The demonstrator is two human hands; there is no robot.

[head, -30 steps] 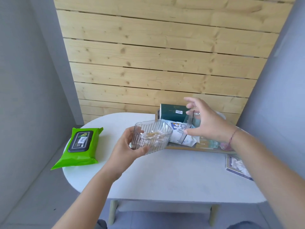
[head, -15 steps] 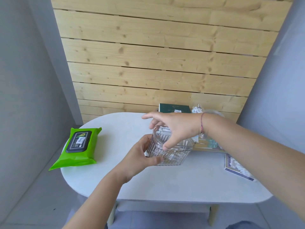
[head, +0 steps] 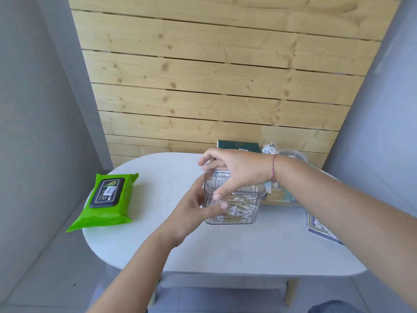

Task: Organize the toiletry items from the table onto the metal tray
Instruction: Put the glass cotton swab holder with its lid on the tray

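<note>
A clear ribbed plastic box (head: pixel 237 211) with cotton swabs inside stands on the white table (head: pixel 225 249), just in front of the tray (head: pixel 282 201). My left hand (head: pixel 191 211) grips the box's left side, thumb across its front. My right hand (head: pixel 239 172) lies over the top and holds the clear lid on its rim. The tray at the back right carries a dark green carton (head: pixel 239 145), a small jar of white bits (head: pixel 269 149) and a clear round container (head: pixel 292 154); my right arm hides most of it.
A green pack of wet wipes (head: pixel 106 199) lies at the table's left end, partly over the edge. A blue patterned packet (head: pixel 320 229) lies on the right side under my forearm. Wooden planks back the table, with grey walls either side.
My left hand set the clear box down on the table from mid-air. My right hand came from the tray with the clear lid and now sits on top of the box.
</note>
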